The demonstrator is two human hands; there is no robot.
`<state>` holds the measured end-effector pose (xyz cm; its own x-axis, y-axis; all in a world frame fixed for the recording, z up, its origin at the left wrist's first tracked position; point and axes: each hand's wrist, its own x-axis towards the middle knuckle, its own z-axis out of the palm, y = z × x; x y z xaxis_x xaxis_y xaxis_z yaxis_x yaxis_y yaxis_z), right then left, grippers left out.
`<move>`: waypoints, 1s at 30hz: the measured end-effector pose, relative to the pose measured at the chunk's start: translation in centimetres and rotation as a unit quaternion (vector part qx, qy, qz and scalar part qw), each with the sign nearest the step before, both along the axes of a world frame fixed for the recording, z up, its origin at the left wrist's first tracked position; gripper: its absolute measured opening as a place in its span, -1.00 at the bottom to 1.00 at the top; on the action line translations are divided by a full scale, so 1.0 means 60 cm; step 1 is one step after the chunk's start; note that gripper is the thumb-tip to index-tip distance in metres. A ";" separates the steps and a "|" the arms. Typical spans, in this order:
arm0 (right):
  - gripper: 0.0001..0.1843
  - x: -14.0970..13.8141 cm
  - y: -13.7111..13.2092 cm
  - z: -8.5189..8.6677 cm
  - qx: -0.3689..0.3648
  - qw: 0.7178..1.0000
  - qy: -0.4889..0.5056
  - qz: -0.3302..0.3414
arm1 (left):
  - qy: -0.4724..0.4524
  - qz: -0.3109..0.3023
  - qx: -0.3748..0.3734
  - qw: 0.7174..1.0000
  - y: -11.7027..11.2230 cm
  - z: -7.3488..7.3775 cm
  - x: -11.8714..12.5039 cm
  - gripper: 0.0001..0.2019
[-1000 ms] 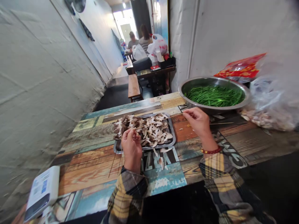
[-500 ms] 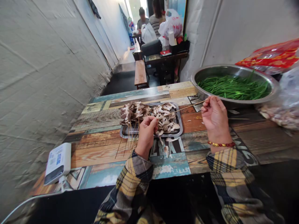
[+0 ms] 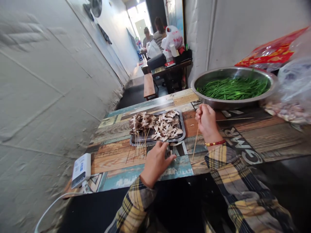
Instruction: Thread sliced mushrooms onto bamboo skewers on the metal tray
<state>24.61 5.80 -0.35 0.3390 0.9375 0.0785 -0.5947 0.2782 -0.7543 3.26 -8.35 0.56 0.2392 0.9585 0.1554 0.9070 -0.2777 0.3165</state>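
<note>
My right hand is closed around a thin bamboo skewer, which slants down toward the tabletop. My left hand hovers low over the near edge of the table, thumb and fingers apart; what lies beneath its fingertips is partly hidden. Just beyond it is a metal tray. Loose torn mushroom pieces fill the tray's right side. On its left lie bunched mushrooms on skewers, with several bare stick ends poking out over the near rim.
A steel bowl of green chives stands at the back right, beside plastic bags. One skewer lies right of my right hand. A white corded device sits at the left corner. Two people are in the background.
The skewer in my right hand has swung from nearly level to pointing down. My left hand has opened and come down nearer the table edge. The camera view has shifted.
</note>
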 end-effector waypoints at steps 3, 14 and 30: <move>-0.82 -0.007 0.000 0.001 -0.013 1.000 -0.010 0.004 | 0.018 -0.009 0.016 1.000 -0.003 -0.017 0.012 -0.69; -0.82 -0.020 0.008 -0.007 -0.016 1.000 0.000 0.015 | -0.012 -0.027 0.028 0.999 0.023 -0.019 0.042 -0.78; -0.82 -0.033 -0.007 -0.001 -0.004 0.996 -0.045 0.082 | -0.032 0.036 0.149 0.988 0.063 0.008 0.020 -0.84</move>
<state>22.65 5.37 -0.41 0.1742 0.9803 0.0936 -0.5621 0.1770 -0.8079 4.46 -4.56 1.05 0.1530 0.8824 0.4450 0.9088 -0.3024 0.2873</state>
